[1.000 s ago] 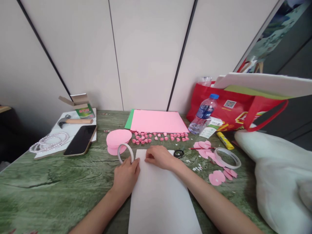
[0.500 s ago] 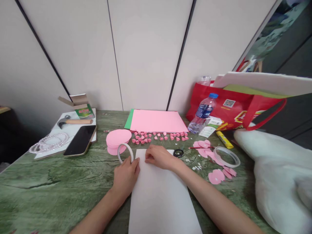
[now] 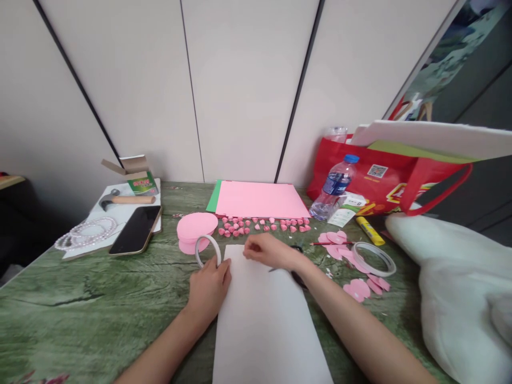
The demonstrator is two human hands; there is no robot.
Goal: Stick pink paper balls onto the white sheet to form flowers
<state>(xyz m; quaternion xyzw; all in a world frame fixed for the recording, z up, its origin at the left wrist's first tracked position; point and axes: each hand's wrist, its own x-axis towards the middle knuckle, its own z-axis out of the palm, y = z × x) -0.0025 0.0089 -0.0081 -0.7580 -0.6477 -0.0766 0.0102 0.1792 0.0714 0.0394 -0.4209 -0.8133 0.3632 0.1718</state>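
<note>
A long white board lies lengthwise on the table in front of me. At its left edge my left hand is closed on a roll of tape, which stands on its rim. My right hand is over the far end of the board, fingers pinched together; anything between them is too small to make out. Black-handled scissors lie partly under my right wrist, a blade showing on the board.
Pink paper rounds, several small pink rolled pieces and pink sheets lie beyond. At left are a phone and a hammer. A second tape roll, bottle, red bag and white plush stand right.
The scissors have come nearer, from beyond my right forearm to partly under the wrist. My right hand has shifted slightly; my left hand still grips the tape roll. The view has moved a little.
</note>
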